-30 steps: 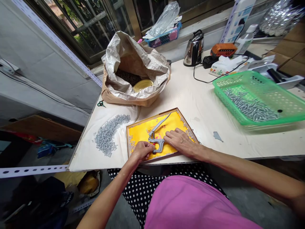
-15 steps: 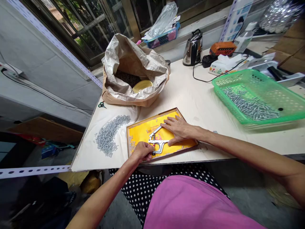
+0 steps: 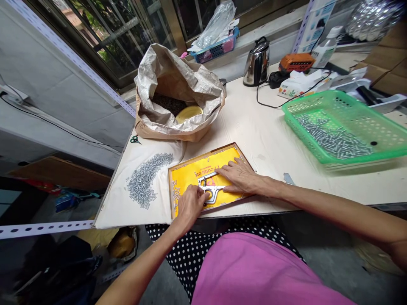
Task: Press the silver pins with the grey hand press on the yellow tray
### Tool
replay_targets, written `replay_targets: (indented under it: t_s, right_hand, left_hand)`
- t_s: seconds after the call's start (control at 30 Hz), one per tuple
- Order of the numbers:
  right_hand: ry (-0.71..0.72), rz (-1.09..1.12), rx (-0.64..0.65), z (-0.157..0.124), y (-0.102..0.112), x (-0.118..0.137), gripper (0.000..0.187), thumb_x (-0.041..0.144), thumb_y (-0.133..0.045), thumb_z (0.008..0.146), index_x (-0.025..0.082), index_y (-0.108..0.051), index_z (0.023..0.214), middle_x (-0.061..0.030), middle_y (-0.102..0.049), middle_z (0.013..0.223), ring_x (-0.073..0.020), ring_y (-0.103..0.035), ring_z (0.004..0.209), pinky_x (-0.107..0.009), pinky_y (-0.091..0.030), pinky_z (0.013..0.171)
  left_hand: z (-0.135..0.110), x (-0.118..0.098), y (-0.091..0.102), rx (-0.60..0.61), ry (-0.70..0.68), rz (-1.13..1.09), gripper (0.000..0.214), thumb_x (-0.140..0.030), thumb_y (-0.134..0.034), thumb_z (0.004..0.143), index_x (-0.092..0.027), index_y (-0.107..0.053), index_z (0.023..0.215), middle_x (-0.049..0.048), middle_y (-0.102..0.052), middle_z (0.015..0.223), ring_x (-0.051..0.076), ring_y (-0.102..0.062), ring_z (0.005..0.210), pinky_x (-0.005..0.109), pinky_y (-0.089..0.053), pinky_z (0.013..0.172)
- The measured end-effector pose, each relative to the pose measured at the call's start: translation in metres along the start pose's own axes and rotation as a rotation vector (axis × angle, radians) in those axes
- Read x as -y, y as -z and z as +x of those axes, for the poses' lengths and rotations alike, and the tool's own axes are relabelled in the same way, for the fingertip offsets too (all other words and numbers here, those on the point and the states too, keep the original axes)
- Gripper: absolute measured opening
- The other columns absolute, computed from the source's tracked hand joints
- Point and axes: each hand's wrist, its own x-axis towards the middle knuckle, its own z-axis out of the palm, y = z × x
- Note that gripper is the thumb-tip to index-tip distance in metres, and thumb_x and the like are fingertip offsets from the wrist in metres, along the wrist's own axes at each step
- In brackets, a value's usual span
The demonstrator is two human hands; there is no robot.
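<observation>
A yellow tray with a wooden rim (image 3: 190, 163) lies at the table's near edge. In it rests a grey metal hand press tool (image 3: 210, 189) with long handles. My right hand (image 3: 239, 176) lies over the handles and presses them down, fingers wrapped and flat on them. My left hand (image 3: 190, 204) is closed in a pinch at the tool's jaw end; what it holds is too small to make out. A few small metal pieces lie along the tray's left inner edge (image 3: 174, 193).
A pile of small metal pieces (image 3: 146, 178) lies on white cloth to the left. A crumpled paper sack (image 3: 178, 91) with a yellow bowl stands behind. A green basket (image 3: 345, 129) of metal pieces is on the right; a kettle (image 3: 257, 63) and cables stand further back.
The tool's handles were spread with one raised; my right hand moved onto them and pushed them down together. My left hand stayed pinched at the jaw.
</observation>
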Motion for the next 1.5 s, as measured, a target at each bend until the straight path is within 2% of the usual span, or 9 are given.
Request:
replay_targets:
  t_s: [0.17, 0.27, 0.4, 0.73, 0.87, 1.03, 1.2, 1.33, 1.5]
  right_hand:
    - [-0.012, 0.022, -0.005, -0.005, -0.002, 0.002, 0.081, 0.052, -0.073, 0.081, 0.011, -0.044, 0.144, -0.0196, -0.061, 0.130, -0.0341, -0.054, 0.112, -0.046, -0.040, 0.094]
    - [-0.085, -0.018, 0.025, -0.009, -0.003, 0.001, 0.096, 0.056, -0.082, 0.069, 0.005, -0.045, 0.142, -0.0227, -0.060, 0.129, -0.0362, -0.054, 0.111, -0.045, -0.042, 0.092]
    - [-0.129, -0.071, 0.022, -0.014, 0.001, 0.002, 0.070, 0.052, -0.079, 0.074, 0.006, -0.059, 0.123, -0.0199, -0.063, 0.115, -0.0331, -0.056, 0.103, -0.042, -0.043, 0.088]
    - [-0.128, -0.053, -0.001, 0.003, -0.001, 0.008, 0.018, 0.028, -0.058, 0.097, 0.014, -0.069, 0.099, -0.0125, -0.066, 0.097, -0.0252, -0.058, 0.095, -0.036, -0.039, 0.082]
    - [-0.140, -0.040, -0.001, 0.005, -0.005, 0.004, 0.019, 0.029, -0.060, 0.096, 0.014, -0.069, 0.102, -0.0129, -0.066, 0.100, -0.0261, -0.057, 0.098, -0.036, -0.039, 0.083]
    - [-0.073, 0.060, 0.033, 0.004, 0.005, -0.024, 0.070, 0.058, -0.071, 0.083, 0.008, -0.058, 0.130, -0.0178, -0.062, 0.115, -0.0299, -0.055, 0.101, -0.038, -0.040, 0.085]
    - [-0.090, -0.017, -0.026, 0.020, 0.004, -0.034, 0.028, 0.029, -0.048, 0.100, 0.015, -0.066, 0.117, -0.0144, -0.065, 0.110, -0.0268, -0.053, 0.101, -0.037, -0.036, 0.085]
    - [-0.137, -0.108, -0.016, 0.038, 0.006, -0.031, 0.028, 0.024, -0.042, 0.102, 0.015, -0.068, 0.100, -0.0135, -0.066, 0.106, -0.0268, -0.053, 0.099, -0.036, -0.035, 0.081]
    - [-0.178, -0.020, -0.158, 0.024, 0.007, -0.020, 0.025, 0.033, -0.049, 0.100, 0.015, -0.065, 0.097, -0.0137, -0.066, 0.104, -0.0257, -0.058, 0.096, -0.034, -0.037, 0.079]
  left_hand:
    - [0.018, -0.006, -0.021, -0.097, -0.547, 0.206, 0.061, -0.036, -0.074, 0.084, -0.018, -0.051, 0.137, 0.0156, -0.054, 0.145, 0.033, -0.050, 0.130, 0.048, -0.046, 0.105]
    - [0.036, -0.008, -0.024, -0.041, -0.640, 0.259, 0.072, -0.044, -0.071, 0.087, -0.015, -0.041, 0.145, 0.0182, -0.049, 0.149, 0.036, -0.044, 0.135, 0.053, -0.040, 0.110]
    - [0.048, -0.012, -0.020, -0.008, -0.720, 0.301, 0.069, -0.048, -0.065, 0.090, -0.014, -0.041, 0.145, 0.0178, -0.055, 0.142, 0.034, -0.048, 0.129, 0.049, -0.041, 0.108]
    - [0.056, -0.016, -0.022, -0.058, -0.620, 0.362, 0.027, -0.039, -0.050, 0.100, -0.016, -0.064, 0.107, 0.0112, -0.066, 0.104, 0.028, -0.057, 0.100, 0.040, -0.048, 0.085]
    - [0.053, -0.015, -0.025, -0.062, -0.584, 0.373, 0.025, -0.037, -0.053, 0.099, -0.016, -0.065, 0.108, 0.0112, -0.068, 0.105, 0.028, -0.059, 0.103, 0.041, -0.049, 0.087]
    - [0.031, -0.014, -0.036, -0.205, -0.635, 0.317, 0.033, -0.028, -0.059, 0.096, -0.014, -0.058, 0.126, 0.0184, -0.052, 0.144, 0.032, -0.050, 0.130, 0.046, -0.045, 0.104]
    - [0.013, -0.020, -0.051, -0.128, -0.669, 0.198, 0.016, -0.025, -0.053, 0.099, -0.019, -0.064, 0.109, 0.0124, -0.063, 0.125, 0.027, -0.056, 0.118, 0.043, -0.050, 0.098]
    - [0.009, -0.027, -0.057, -0.067, -0.618, 0.166, 0.015, -0.022, -0.052, 0.100, -0.019, -0.065, 0.094, 0.0077, -0.065, 0.096, 0.024, -0.059, 0.097, 0.038, -0.053, 0.087]
    - [0.005, -0.014, -0.044, -0.239, -0.594, -0.025, 0.018, -0.027, -0.053, 0.100, -0.018, -0.067, 0.106, 0.0089, -0.064, 0.111, 0.021, -0.058, 0.107, 0.034, -0.052, 0.093]
